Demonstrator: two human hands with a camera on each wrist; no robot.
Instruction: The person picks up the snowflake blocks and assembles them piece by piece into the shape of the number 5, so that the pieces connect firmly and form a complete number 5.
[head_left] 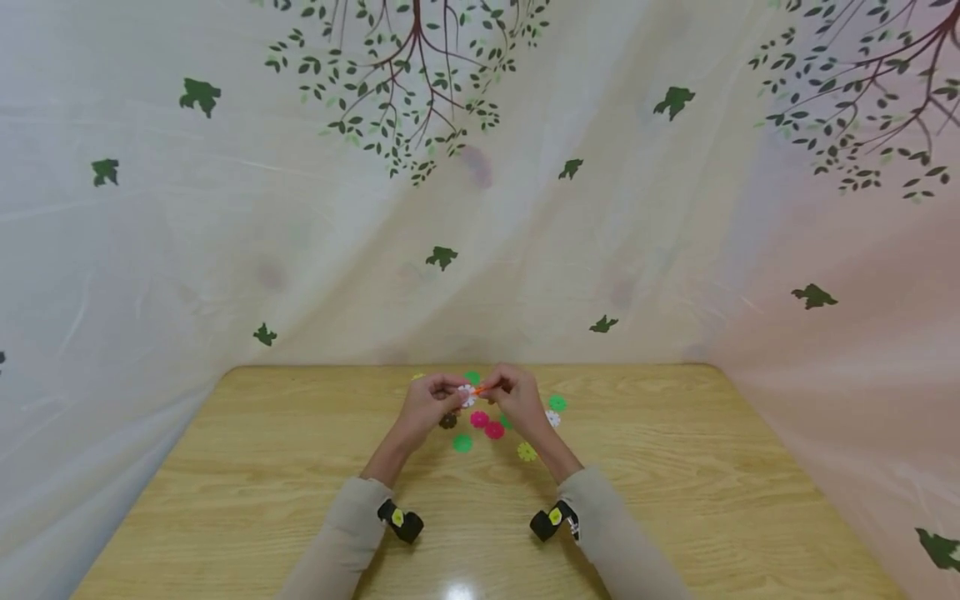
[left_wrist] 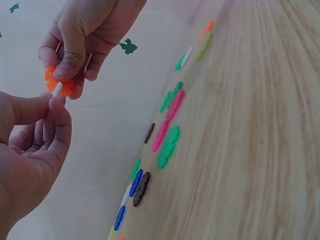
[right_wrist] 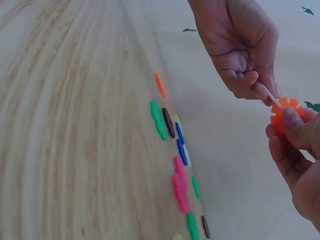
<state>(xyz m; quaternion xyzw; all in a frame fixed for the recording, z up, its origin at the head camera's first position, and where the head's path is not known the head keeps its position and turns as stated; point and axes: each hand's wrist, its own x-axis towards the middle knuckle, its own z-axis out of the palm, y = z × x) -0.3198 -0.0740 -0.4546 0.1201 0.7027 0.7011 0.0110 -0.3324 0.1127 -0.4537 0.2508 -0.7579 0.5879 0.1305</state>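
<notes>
Close together above the far part of the table, both hands hold notched, flower-shaped plastic discs. My left hand [head_left: 420, 408] pinches a white disc [head_left: 467, 397] between thumb and fingers; in the left wrist view this white disc [left_wrist: 57, 89] appears edge-on. Thumb and fingers of my right hand [head_left: 517, 402] pinch an orange disc [right_wrist: 287, 105]. The white disc's edge meets the orange one's notched rim, the two set at an angle to each other. Fingertips hide part of both discs.
Loose discs lie flat on the wooden table [head_left: 285, 483] under and around the hands: pink [head_left: 494, 430], green [head_left: 462, 443], yellow [head_left: 527, 452], brown [head_left: 448, 421], white [head_left: 553, 418] and blue [left_wrist: 120, 217]. A pale curtain [head_left: 337, 275] with leaf prints hangs behind the table.
</notes>
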